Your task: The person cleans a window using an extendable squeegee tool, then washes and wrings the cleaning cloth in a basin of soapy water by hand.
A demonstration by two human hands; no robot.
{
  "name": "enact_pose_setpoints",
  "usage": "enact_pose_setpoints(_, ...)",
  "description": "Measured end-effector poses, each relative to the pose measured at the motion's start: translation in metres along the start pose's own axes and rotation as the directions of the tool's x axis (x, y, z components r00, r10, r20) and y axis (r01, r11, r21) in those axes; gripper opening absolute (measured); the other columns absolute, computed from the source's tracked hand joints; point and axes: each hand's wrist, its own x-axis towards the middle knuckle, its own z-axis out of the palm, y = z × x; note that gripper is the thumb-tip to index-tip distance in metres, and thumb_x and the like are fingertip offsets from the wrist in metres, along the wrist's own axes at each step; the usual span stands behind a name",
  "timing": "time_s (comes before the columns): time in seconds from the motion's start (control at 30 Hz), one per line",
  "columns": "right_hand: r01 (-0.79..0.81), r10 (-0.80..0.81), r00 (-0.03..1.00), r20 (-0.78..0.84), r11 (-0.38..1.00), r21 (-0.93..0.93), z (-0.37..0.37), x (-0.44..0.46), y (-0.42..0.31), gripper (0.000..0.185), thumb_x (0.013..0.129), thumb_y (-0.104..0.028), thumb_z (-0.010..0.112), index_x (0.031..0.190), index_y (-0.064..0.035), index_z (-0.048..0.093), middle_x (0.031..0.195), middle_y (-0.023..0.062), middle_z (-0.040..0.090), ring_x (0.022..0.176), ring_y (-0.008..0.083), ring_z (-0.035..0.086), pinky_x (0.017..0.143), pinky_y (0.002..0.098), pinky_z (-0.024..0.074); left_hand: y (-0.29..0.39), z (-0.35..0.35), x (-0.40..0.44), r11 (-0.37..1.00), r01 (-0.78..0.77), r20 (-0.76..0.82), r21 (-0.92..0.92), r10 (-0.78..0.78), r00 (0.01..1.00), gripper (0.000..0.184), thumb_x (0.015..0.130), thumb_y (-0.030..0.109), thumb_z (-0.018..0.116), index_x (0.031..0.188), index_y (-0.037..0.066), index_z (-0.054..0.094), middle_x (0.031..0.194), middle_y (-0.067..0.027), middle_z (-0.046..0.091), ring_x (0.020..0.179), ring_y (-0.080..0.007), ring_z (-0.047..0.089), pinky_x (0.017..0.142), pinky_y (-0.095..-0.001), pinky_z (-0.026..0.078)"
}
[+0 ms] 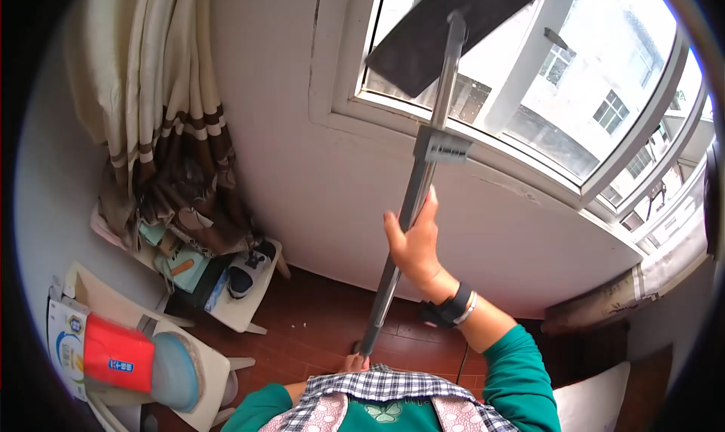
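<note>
A flat mop (411, 183) is raised in front of me, its dark rectangular head (423, 50) tilted up before the window. My right hand (417, 243) holds the grey handle around its middle, thumb on one side and fingers on the other. Lower down, close to my body, my left hand (355, 362) grips the handle's bottom end; the apron hides part of that hand. A grey sliding piece with a printed label (447, 149) sits on the pole above my right hand. I wear a dark watch (451, 305) on my right wrist.
The white-framed window (498, 141) fills the upper right. Long curtains (162, 62) hang at left over a stool (240, 311) with shoes and boxes. A chair (215, 371) carries a red package (117, 353) and a bluish round item (175, 371). The floor (302, 319) is reddish brown.
</note>
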Motion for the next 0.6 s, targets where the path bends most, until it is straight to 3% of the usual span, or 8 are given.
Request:
enact_pose_setpoints(0.13, -0.016, 0.02, 0.998, 0.057, 0.997, -0.075, -0.025, 0.009, 0.007, 0.078, 0.08, -0.016, 0.062, 0.135, 0.008, 0.012, 0.096, 0.0272, 0.059, 0.085, 0.0394, 0.062, 0.072, 0.0392, 0.0502, 0.01, 0.009, 0.022, 0.982, -0.03, 0.115, 0.186, 0.008, 0.993, 0.064, 0.087, 0.067, 0.029, 0.063, 0.01, 0.044, 0.051, 0.0013, 0.042, 0.048, -0.0096, 0.041, 0.045, -0.0261, 0.032)
enact_pose_setpoints(0.27, 0.092, -0.087, 0.993, -0.08, 0.994, 0.063, -0.053, 0.137, -0.028, 0.064, 0.081, -0.021, 0.06, 0.13, 0.0042, 0.027, 0.102, 0.026, 0.059, 0.096, 0.0376, 0.06, 0.085, 0.0387, 0.0454, 0.176, 0.059, 0.092, 0.955, -0.155, 0.053, 0.252, 0.147, 0.988, 0.065, 0.086, 0.069, 0.031, 0.062, 0.009, 0.04, 0.048, 0.0018, 0.039, 0.042, -0.0072, 0.038, 0.04, -0.0233, 0.031)
enact_pose_setpoints(0.33, 0.117, -0.126, 0.985, -0.12, 0.99, -0.078, -0.067, 0.209, -0.07, 0.054, 0.077, -0.026, 0.061, 0.117, 0.003, 0.038, 0.087, 0.0241, 0.062, 0.083, 0.0392, 0.062, 0.075, 0.0424, 0.0483, 0.254, 0.077, 0.116, 0.951, -0.227, 0.057, 0.207, 0.22, 0.974, 0.064, 0.085, 0.069, 0.032, 0.064, 0.009, 0.04, 0.048, 0.0023, 0.038, 0.041, -0.0057, 0.036, 0.038, -0.0212, 0.029)
enact_pose_setpoints(0.37, 0.305, -0.314, 0.924, -0.218, 0.949, -0.073, -0.068, 0.252, -0.075, 0.049, 0.074, -0.027, 0.068, 0.105, 0.003, 0.044, 0.063, 0.0102, 0.055, 0.048, 0.0195, 0.056, 0.047, 0.0337, 0.0476, 0.28, 0.084, 0.126, 0.961, -0.227, 0.063, 0.158, 0.219, 0.974, 0.064, 0.085, 0.069, 0.032, 0.066, 0.009, 0.04, 0.048, 0.0025, 0.037, 0.041, -0.005, 0.035, 0.038, -0.0204, 0.029)
enact_pose_setpoints(0.4, 0.336, -0.377, 0.914, -0.153, 0.911, -0.239, -0.077, 0.279, -0.099, 0.044, 0.075, -0.026, 0.067, 0.104, 0.0021, 0.047, 0.066, 0.0127, 0.057, 0.057, 0.0217, 0.06, 0.053, 0.0365, 0.0489, 0.302, 0.094, 0.132, 0.959, -0.23, 0.061, 0.168, 0.223, 0.973, 0.064, 0.085, 0.069, 0.032, 0.066, 0.009, 0.04, 0.048, 0.0025, 0.037, 0.041, -0.005, 0.035, 0.038, -0.0204, 0.029)
enact_pose_setpoints(0.43, 0.152, -0.167, 0.966, -0.196, 0.984, -0.092, -0.083, 0.285, -0.127, 0.064, 0.072, -0.021, 0.068, 0.127, -0.0021, 0.041, 0.103, 0.0233, 0.062, 0.094, 0.0373, 0.062, 0.07, 0.0395, 0.053, 0.319, 0.104, 0.137, 0.961, -0.257, 0.091, 0.101, 0.249, 0.964, 0.063, 0.085, 0.069, 0.033, 0.067, 0.009, 0.04, 0.048, 0.0028, 0.037, 0.041, -0.0044, 0.035, 0.037, -0.0197, 0.028)
enact_pose_setpoints(0.57, 0.359, -0.38, 0.924, 0.045, 0.818, -0.449, -0.082, 0.305, -0.079, 0.042, 0.077, -0.024, 0.066, 0.105, 0.0019, 0.049, 0.076, 0.0157, 0.06, 0.071, 0.0244, 0.062, 0.062, 0.0363, 0.0497, 0.288, 0.124, 0.141, 0.967, -0.253, 0.12, 0.024, 0.249, 0.961, 0.06, 0.088, 0.065, 0.031, 0.064, 0.01, 0.038, 0.047, 0.0035, 0.033, 0.038, -0.0049, 0.032, 0.035, -0.0197, 0.026)
enact_pose_setpoints(0.6, 0.24, -0.271, 0.955, -0.124, 0.946, -0.219, -0.07, 0.269, -0.07, 0.05, 0.078, -0.023, 0.066, 0.117, 0.0016, 0.045, 0.092, 0.0191, 0.06, 0.086, 0.0277, 0.061, 0.073, 0.039, 0.049, 0.263, 0.118, 0.138, 0.97, -0.242, 0.137, -0.008, 0.241, 0.961, 0.059, 0.088, 0.065, 0.032, 0.066, 0.01, 0.038, 0.047, 0.0036, 0.033, 0.039, -0.0044, 0.032, 0.035, -0.0197, 0.026)
